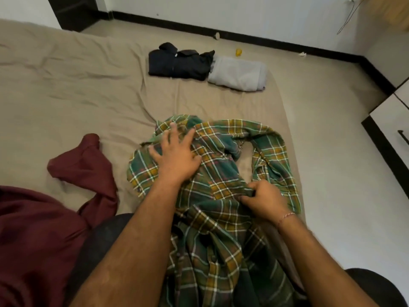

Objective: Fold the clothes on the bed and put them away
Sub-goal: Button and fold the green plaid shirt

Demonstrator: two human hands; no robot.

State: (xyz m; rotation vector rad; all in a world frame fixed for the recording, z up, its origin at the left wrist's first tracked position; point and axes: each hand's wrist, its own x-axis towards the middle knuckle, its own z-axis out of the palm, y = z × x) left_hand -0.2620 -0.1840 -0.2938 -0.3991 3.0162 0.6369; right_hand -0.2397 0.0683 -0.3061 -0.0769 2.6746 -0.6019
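A green and yellow plaid shirt (223, 173) lies rumpled on the tan bed sheet (77, 96) in front of me, trailing down over my lap. My left hand (174, 156) presses flat on the shirt's left part, fingers spread. My right hand (263, 200) pinches a bunched fold of the shirt near its middle. A maroon garment (73, 180) lies unfolded at the left. A folded dark navy garment (180, 62) and a folded light grey one (239, 73) sit side by side at the far end of the bed.
The bed's right edge drops to a pale floor (345, 162). A white cabinet with a dark handle (396, 129) stands at the right. Small scraps, one of them yellow (239, 52), lie on the floor near the black skirting board. A dark door frame (73, 12) is at the back left.
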